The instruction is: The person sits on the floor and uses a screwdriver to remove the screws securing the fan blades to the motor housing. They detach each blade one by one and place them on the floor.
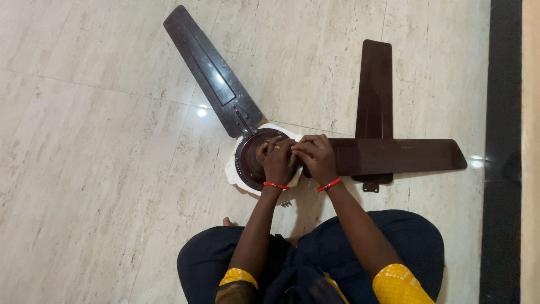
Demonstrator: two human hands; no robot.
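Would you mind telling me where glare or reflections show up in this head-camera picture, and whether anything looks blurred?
In the head view, a bright lamp reflection sits on the polished floor beside the upper-left fan blade, and a streak of sheen runs along that blade; a fainter glint lies past the tip of the right blade. Both the left hand and right hand look sharp; lighting is even, shadows soft.

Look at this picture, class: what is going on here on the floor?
A person sits on a pale tiled floor with both hands on the round brown motor hub of a ceiling fan. The left hand and right hand press together where one dark blade meets the hub. A second blade is attached, pointing away. A third blade lies loose behind.
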